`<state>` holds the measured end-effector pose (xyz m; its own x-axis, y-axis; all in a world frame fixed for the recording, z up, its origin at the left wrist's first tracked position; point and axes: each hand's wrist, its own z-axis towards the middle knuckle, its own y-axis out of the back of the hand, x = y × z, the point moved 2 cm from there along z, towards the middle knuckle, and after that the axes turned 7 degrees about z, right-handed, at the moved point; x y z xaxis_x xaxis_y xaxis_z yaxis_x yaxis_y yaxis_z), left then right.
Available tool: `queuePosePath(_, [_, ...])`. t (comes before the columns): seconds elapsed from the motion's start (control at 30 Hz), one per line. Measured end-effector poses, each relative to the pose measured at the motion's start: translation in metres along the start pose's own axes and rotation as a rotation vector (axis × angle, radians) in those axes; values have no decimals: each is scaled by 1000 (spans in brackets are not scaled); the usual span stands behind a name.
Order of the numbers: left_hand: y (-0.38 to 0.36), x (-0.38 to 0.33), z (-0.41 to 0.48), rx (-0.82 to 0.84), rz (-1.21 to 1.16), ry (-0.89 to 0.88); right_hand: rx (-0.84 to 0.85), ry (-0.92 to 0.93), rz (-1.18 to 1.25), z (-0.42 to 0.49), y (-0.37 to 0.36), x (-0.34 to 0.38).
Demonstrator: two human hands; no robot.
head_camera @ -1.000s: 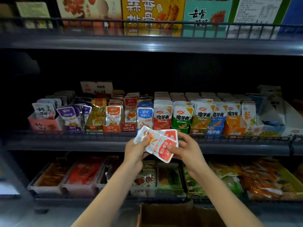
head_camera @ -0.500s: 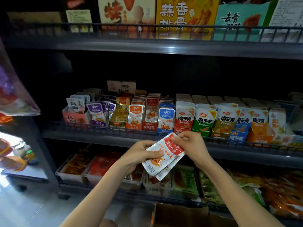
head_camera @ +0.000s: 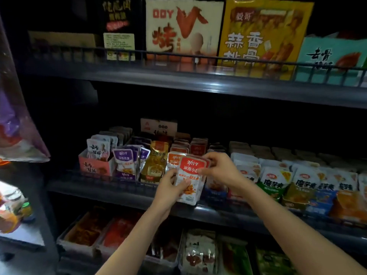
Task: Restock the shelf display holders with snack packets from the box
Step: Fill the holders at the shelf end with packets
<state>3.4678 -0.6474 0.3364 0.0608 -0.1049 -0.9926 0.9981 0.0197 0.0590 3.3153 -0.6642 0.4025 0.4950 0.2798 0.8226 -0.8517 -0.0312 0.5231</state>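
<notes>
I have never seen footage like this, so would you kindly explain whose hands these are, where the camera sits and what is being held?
There is no machine here: these are a person's bare hands, filmed by one wide-angle camera worn on the head, looking forward and down. The left hand and right hand together hold a few red-topped packets upright in front of the middle shelf. On that shelf, snacks stand in display holders, such as the pink holder at the left. Large boxes sit on the upper shelf, and trays of food lie below.
</notes>
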Motion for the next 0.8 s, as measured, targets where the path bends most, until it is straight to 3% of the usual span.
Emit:
queuePosePath(0.1, [-1,-13,48,-32,128,-79,-28,75,-191,43,14,5])
queuePosePath(0.2, [-5,-21,91,-64,341,-129,-69,6,-198,80,26,3])
queuePosePath(0.37, [-14,-20,133,-100,711,-144,35,-71,-295,123,32,-10])
queuePosePath(0.57, [-25,-3,159,67,717,-169,118,-61,-556,145,32,-29])
queuePosePath(0.8, [-19,6,162,-46,645,-210,147,-30,-753,155,17,-40])
